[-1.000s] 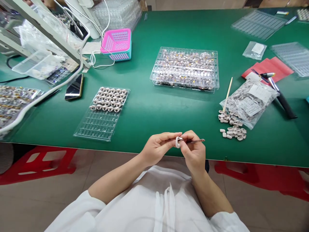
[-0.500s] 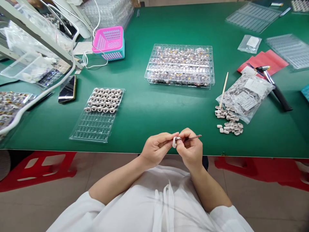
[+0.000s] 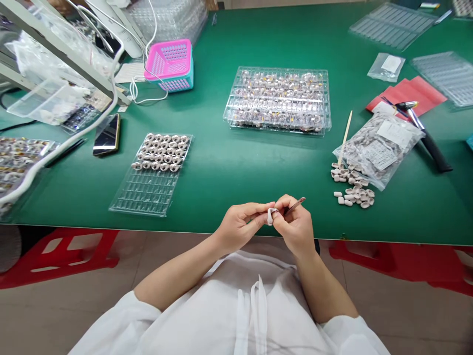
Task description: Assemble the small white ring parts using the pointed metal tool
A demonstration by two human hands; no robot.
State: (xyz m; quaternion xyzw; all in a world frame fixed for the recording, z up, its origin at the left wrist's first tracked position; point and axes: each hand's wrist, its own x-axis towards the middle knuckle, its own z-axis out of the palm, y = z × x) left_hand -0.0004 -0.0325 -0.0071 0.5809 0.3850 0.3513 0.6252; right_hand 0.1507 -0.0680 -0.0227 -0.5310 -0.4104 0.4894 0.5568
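The left hand pinches a small white piece between its fingertips. The right hand meets it there, with its finger and thumb touching the other side of the piece. The fingers of the right hand are also closed on a thin metal tool — its end sticks up and out to the right. The tip by the piece is hidden. Both hands are close together at the near edge of the green table.

To the left of the fingers lies a clear tray. Its far part has rows of little pale rings, and its near part shows bare slots. Past the fingers, farther up the table, is a stack of full clear trays. To the right of the fingers is a loose pile of small pale bits. Just behind that pile sits a see-through bag full of more bits — a thin stick is beside it, and a hammer with a black handle is on its far right side.
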